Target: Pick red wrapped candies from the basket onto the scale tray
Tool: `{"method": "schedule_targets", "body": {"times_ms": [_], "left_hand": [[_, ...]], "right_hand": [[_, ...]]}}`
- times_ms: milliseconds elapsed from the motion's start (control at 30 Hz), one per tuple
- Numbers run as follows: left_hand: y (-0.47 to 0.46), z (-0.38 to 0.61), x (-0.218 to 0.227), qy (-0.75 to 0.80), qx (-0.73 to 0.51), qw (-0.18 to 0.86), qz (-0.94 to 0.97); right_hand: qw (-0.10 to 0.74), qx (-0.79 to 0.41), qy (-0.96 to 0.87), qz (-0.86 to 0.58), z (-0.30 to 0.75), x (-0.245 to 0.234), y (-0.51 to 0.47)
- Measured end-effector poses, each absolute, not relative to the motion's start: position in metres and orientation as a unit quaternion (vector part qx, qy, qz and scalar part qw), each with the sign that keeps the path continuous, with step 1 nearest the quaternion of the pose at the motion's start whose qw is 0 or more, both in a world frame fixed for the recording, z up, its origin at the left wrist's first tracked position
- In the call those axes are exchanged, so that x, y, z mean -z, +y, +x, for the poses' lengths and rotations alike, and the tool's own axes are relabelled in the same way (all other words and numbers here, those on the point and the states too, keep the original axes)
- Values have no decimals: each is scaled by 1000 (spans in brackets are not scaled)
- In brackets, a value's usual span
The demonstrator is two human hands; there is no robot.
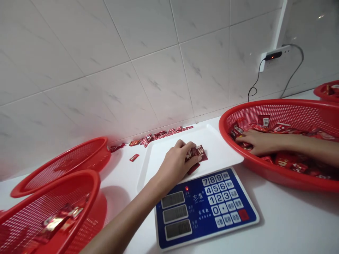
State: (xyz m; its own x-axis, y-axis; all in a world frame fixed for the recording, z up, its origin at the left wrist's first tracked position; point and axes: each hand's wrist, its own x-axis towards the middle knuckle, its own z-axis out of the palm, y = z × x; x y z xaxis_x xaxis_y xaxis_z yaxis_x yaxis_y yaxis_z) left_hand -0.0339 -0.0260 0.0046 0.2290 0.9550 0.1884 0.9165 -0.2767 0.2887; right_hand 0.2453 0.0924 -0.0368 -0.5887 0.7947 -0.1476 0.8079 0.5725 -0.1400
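My left hand is closed around a few small dark red candy packets, just over the white tray of a weighing scale. Below the tray, the scale's blue keypad panel carries number keys and three small displays. Inside the large red basket on the right, my right hand reaches down among many red wrapped candies. Its fingers curl over a packet at the basket's left side, with the fingertips partly hidden by the candies.
Two more red baskets stand on the left, one behind and one in front holding wrapped candies. Loose packets lie along the wall, and a single one lies left of the tray. A black plug with cable sits in the wall socket.
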Motion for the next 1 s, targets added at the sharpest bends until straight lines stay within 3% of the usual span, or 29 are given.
{"method": "schedule_targets", "body": {"times_ms": [333,567,733,800,1000], "left_hand": [[-36,-40,-8,595,-231,45,769],[-30,-61,-45,578,-494,130,637],[-50,-67,-67,567,-586,87,572],[-58,-71,-73,567,-607,87,550],[-64,-84,-78,531,-636,123,546]], "right_hand": [[40,97,884,456,245,32,90],[63,106,884,451,242,28,87],[66,154,876,452,243,10,83],[27,177,872,456,244,-5,85],[-215,158,852,450,202,-51,64]]}}
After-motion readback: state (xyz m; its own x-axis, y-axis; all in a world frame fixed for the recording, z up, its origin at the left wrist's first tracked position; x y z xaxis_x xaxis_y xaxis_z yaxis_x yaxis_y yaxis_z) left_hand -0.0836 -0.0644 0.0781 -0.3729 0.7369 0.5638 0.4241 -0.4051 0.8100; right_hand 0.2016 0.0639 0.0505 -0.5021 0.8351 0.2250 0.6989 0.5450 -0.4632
